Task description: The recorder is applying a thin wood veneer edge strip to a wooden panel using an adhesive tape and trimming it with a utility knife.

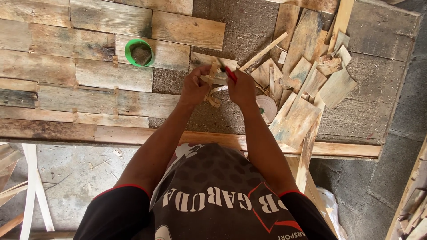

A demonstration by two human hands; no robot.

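Left hand [194, 86] pinches a small wood piece [212, 75], right hand [242, 88] grips a red tool [231, 74] at its three o'clock, above the counter [249, 31], planks [80, 66] covering only the nine o'clock side.

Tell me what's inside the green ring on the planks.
Inside the green ring only plank surface shows, looking dark there. Nothing else visibly sits in it. The wood beneath its rim is covered.
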